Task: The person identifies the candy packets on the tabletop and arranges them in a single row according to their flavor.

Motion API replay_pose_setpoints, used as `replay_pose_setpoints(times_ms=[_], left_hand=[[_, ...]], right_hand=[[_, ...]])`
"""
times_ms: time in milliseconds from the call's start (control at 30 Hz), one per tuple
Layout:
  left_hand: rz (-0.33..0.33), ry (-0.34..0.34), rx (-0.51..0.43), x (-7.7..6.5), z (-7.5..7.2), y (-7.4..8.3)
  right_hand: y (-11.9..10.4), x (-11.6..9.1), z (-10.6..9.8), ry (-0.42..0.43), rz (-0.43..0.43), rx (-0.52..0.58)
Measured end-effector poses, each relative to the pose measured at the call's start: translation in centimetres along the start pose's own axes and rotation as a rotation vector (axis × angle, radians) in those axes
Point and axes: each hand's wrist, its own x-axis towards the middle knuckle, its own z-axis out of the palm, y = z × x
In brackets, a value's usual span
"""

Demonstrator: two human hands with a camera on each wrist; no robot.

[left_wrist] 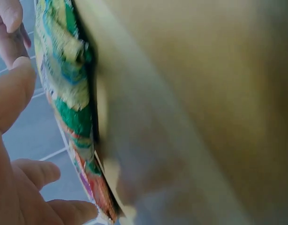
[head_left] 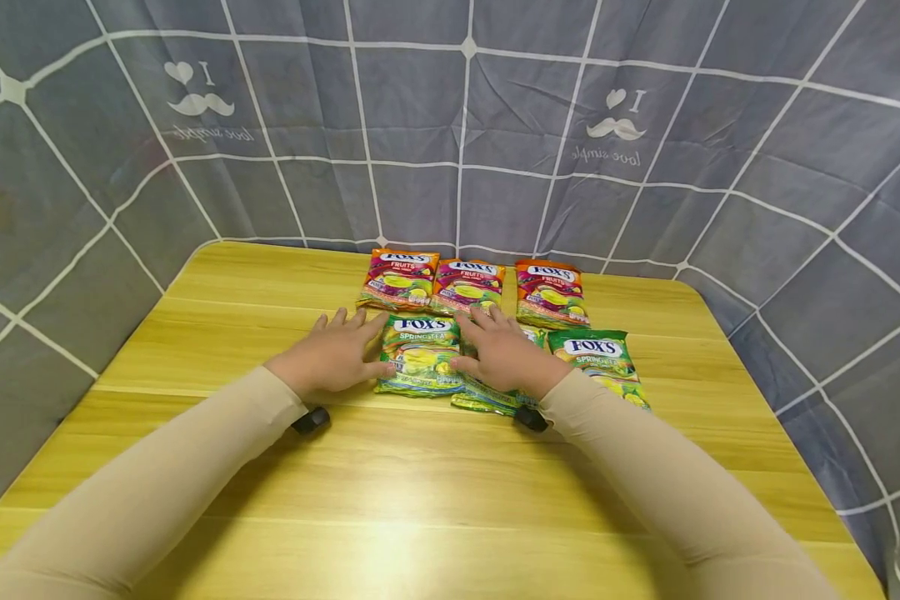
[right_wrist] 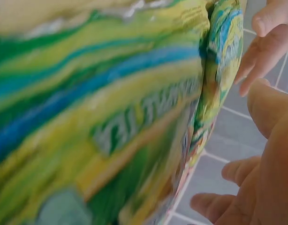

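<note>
My left hand (head_left: 336, 355) is at the left edge of a green Fox's Spring Tea candy bag (head_left: 420, 360), fingers spread and thumb over its side. Whether the thumb touches it, I cannot tell. My right hand (head_left: 508, 353) lies over the middle green candy bag (head_left: 487, 398), hiding much of it, with its thumb near the left bag. In the right wrist view, the fingers (right_wrist: 240, 169) are extended beside the green wrappers. A third green candy bag (head_left: 598, 354) sits partly behind my right wrist. Neither hand grips anything.
Behind the green bags lie three orange-and-purple Fox's Fruits bags, the left one (head_left: 399, 279) beside the middle one (head_left: 468, 286), the right one (head_left: 551, 293) slightly apart. All rest on a wooden table (head_left: 390, 492). A grey checked cloth (head_left: 412, 100) hangs around its back and sides.
</note>
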Motion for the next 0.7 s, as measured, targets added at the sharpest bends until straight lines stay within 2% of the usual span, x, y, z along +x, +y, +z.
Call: replay_pose_setpoints(times_ms=[267,700], left_hand=[[-0.018,-0.072,-0.008,0.0,0.8,0.1],[0.001,-0.084,-0.09,0.0,0.9,0.5]], right_hand=[[-1.3,0.8,0.5,-0.045,-0.02,-0.027],[-1.9,1.6,0.8,-0.047,-0.019,-0.116]])
